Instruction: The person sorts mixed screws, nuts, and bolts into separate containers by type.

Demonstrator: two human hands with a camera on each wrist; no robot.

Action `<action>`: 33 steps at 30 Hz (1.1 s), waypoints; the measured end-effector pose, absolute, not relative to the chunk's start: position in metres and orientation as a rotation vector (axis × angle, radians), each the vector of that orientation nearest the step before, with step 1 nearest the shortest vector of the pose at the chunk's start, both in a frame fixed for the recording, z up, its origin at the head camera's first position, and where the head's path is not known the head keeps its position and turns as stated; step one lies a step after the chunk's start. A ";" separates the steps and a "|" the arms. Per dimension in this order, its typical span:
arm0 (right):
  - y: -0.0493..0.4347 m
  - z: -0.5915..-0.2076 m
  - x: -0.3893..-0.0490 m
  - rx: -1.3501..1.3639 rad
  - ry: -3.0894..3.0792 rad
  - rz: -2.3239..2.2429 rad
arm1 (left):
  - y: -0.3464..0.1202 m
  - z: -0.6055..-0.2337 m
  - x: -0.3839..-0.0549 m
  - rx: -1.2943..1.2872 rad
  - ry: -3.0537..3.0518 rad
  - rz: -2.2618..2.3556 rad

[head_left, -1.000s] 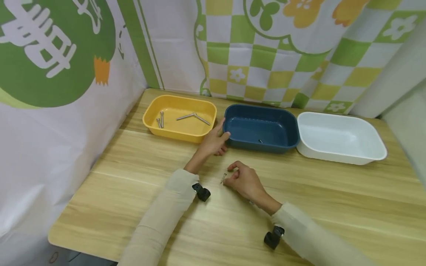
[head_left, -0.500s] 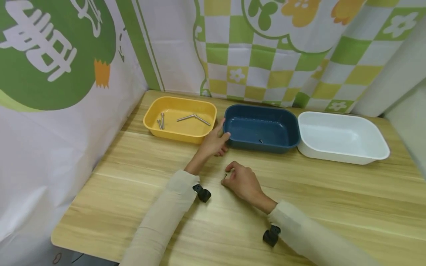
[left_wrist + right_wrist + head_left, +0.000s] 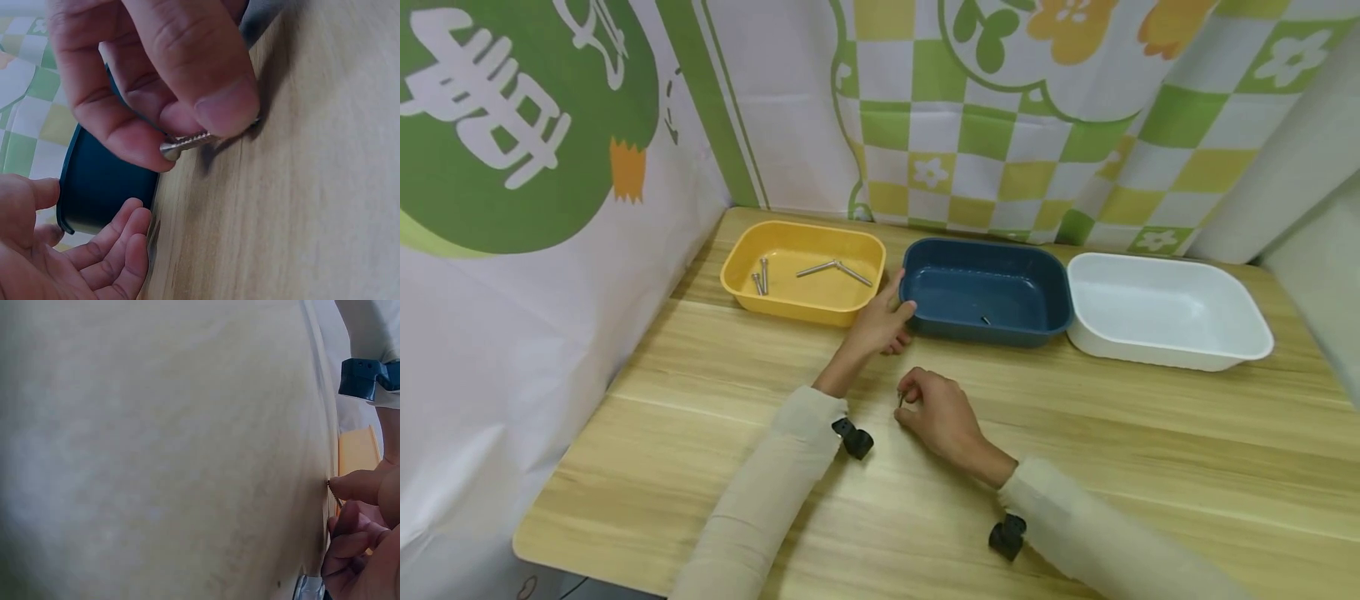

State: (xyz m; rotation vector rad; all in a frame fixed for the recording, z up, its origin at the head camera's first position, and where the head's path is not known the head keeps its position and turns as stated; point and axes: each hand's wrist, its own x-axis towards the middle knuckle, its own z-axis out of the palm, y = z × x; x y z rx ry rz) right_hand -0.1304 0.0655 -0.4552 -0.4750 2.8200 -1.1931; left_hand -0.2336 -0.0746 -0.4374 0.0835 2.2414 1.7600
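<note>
— What is the right hand (image 3: 943,417) doing?
— Its fingers (image 3: 219,100) are curled, thumb and forefinger pinching a small screw (image 3: 187,142) just above the bench (image 3: 715,375), in front of the blue tray (image 3: 985,293).
— And the left hand (image 3: 880,321)?
— It rests at the blue tray's near left corner, fingers loosely bent, thumb against the rim. The yellow tray (image 3: 805,271) with long screws sits just beside it.

A small silver screw (image 3: 187,142) with a threaded shank lies nearly level, pinched between fingertips just above the wooden desk (image 3: 715,433).
</note>
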 end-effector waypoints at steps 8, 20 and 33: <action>0.062 -0.456 -0.129 -0.535 2.818 -1.244 | -0.075 -0.438 -0.233 0.063 2.252 1.758; 0.060 -0.458 -0.129 -0.551 2.795 -1.256 | -0.074 -0.439 -0.234 0.072 2.263 1.749; 0.063 -0.452 -0.133 -0.518 2.725 -1.352 | -0.074 -0.437 -0.235 0.072 2.291 1.720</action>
